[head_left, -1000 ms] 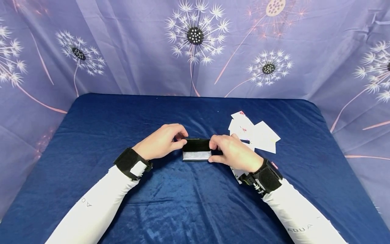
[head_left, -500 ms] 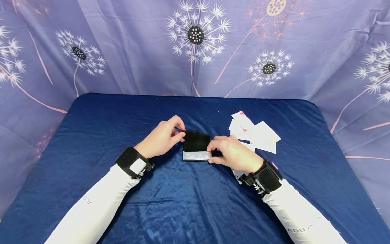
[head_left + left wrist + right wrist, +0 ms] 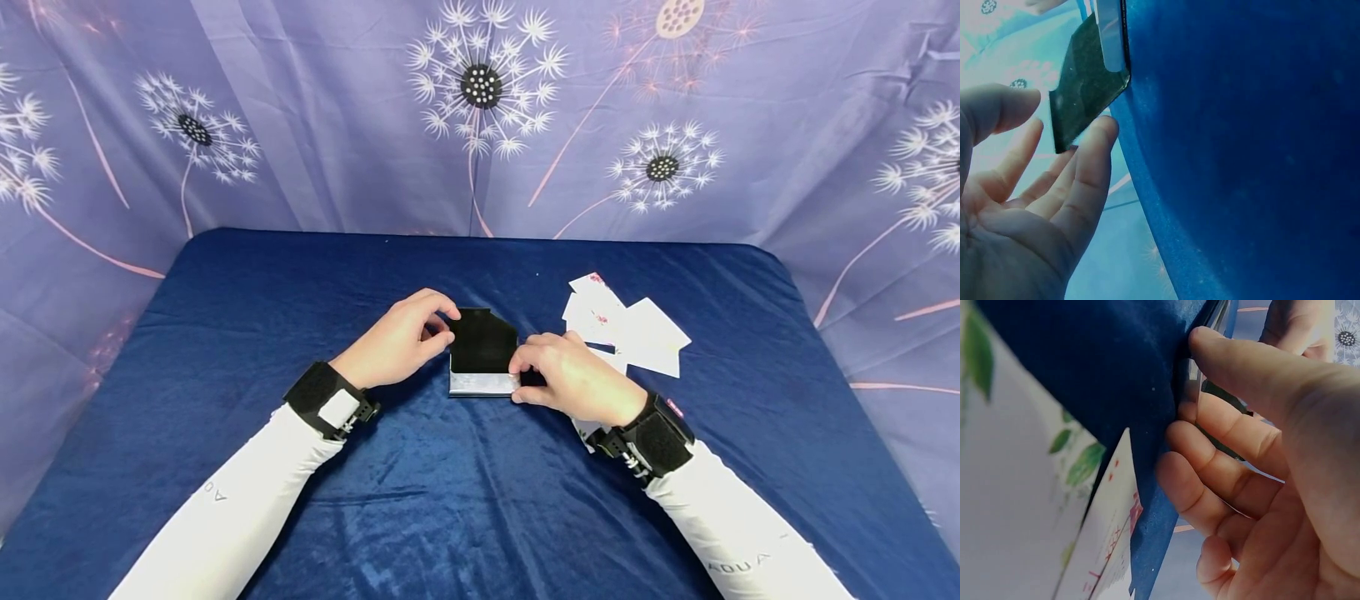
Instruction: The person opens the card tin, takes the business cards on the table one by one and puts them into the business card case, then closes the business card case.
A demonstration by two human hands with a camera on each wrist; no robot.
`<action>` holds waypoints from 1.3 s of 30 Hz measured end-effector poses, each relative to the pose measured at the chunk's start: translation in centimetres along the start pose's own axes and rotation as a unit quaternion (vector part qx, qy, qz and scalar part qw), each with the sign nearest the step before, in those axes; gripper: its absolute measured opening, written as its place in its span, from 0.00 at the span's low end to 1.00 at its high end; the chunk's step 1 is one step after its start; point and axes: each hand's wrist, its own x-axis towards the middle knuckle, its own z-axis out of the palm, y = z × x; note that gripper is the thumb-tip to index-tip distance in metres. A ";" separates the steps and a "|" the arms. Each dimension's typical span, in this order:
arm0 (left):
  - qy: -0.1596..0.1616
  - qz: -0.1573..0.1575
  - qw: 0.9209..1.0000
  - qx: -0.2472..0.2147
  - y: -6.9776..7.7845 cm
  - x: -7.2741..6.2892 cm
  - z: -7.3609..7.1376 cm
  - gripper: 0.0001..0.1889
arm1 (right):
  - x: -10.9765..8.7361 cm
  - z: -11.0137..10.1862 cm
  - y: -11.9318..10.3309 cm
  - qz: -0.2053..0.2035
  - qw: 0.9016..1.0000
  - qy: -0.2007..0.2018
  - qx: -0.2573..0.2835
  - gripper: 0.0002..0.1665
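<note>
A small card case stands on the table in the head view, with a silver strip along its front and a raised black flap behind. At the flap's upper left corner is my left hand, its thumb and fingers spread apart. The left wrist view has the flap reaching between that thumb and the fingers, with a gap at the thumb; a fingertip is beside its edge. My right hand pinches the case's right end between thumb and forefinger. Those fingertips partly hide the case in the right wrist view.
Several white cards with floral prints lie loosely overlapped right of the case, partly under the right hand and wrist. A blue velvety cloth covers the table. Behind it hangs a purple curtain with dandelion prints.
The black flap has swung up and away from the front, so more of it shows. My left hand has moved slightly up, its fingers now spread at the flap. My right hand stays put.
</note>
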 end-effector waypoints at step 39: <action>-0.077 -0.026 0.992 0.091 -0.5 -0.4 0.6 0.34 | -0.1 -0.1 -0.3 0.007 1.000 0.003 -0.009 0.14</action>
